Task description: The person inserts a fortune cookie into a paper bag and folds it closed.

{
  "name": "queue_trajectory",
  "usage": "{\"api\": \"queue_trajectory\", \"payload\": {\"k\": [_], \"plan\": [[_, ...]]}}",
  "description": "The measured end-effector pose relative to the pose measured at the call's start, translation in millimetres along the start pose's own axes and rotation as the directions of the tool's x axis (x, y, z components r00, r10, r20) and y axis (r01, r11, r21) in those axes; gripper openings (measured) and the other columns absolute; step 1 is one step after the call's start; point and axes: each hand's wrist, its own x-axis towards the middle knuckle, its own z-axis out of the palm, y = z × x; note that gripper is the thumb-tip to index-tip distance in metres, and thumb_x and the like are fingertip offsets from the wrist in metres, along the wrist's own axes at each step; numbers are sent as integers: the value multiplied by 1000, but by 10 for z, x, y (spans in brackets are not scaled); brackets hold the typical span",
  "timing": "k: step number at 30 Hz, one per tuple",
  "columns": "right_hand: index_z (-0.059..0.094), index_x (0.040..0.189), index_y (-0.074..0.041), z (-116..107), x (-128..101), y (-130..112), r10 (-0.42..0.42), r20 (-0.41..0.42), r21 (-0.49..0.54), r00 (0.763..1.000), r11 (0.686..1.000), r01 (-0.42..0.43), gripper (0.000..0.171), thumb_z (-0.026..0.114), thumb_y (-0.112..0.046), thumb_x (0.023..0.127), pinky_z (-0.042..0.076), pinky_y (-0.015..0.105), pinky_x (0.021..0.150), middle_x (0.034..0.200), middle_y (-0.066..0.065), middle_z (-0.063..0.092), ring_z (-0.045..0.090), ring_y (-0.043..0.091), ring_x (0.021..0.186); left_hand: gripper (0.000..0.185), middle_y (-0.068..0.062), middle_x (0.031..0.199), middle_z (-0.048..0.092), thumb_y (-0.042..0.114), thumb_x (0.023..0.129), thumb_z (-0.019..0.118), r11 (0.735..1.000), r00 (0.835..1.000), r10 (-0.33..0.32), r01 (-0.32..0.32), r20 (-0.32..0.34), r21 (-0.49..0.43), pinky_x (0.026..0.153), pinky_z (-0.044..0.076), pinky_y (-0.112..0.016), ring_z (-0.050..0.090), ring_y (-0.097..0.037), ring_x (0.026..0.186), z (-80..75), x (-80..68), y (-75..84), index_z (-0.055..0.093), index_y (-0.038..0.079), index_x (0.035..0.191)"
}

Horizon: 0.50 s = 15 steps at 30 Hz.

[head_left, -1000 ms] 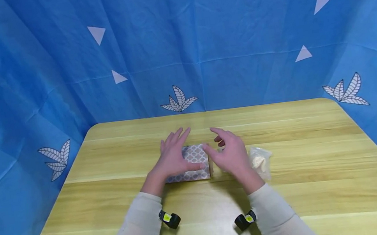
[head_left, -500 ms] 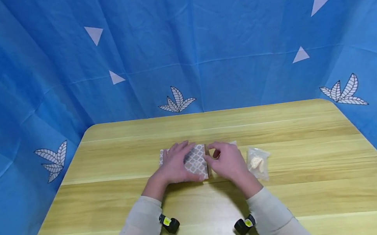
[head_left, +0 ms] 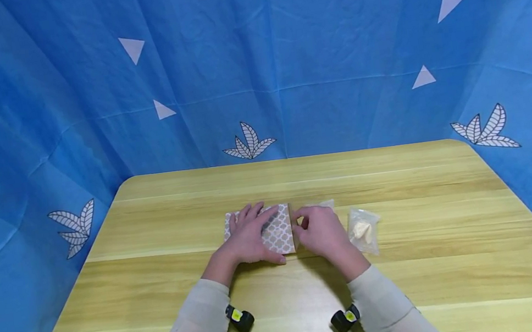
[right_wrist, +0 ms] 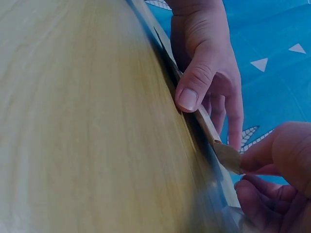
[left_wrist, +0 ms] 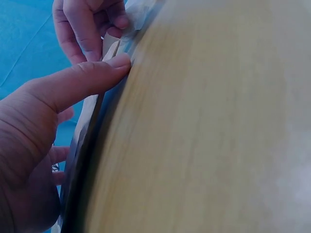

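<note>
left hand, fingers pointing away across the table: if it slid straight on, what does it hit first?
Probably nothing soon. The left hand lies flat on the patterned bag, fingers pointing to the far edge. Beyond the bag only bare table shows, then the blue cloth, though depth is unclear.

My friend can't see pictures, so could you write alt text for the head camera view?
A person's left hand lies flat on a grey-and-white patterned paper bag on a light wooden table, while the right hand pinches the bag's open end. A small clear plastic packet of pale pieces lies just right of the hands, before a blue leaf-print cloth backdrop.
</note>
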Motion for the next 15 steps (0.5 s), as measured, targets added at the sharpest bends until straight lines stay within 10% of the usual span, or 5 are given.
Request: {"api": "queue_trajectory", "payload": {"k": [15], "plan": [[77,104,-13,-20,4,-9,-20,18,-12,1000,1000,20,20,77,-14,84,50,32,59,75,-3,65,58,12,66,119,-7,152,35,59,52,92,1000,998,-4,2,-70,-29,112,2,-62,25,-29,139,-16,-21,-5,37,33,155]]}}
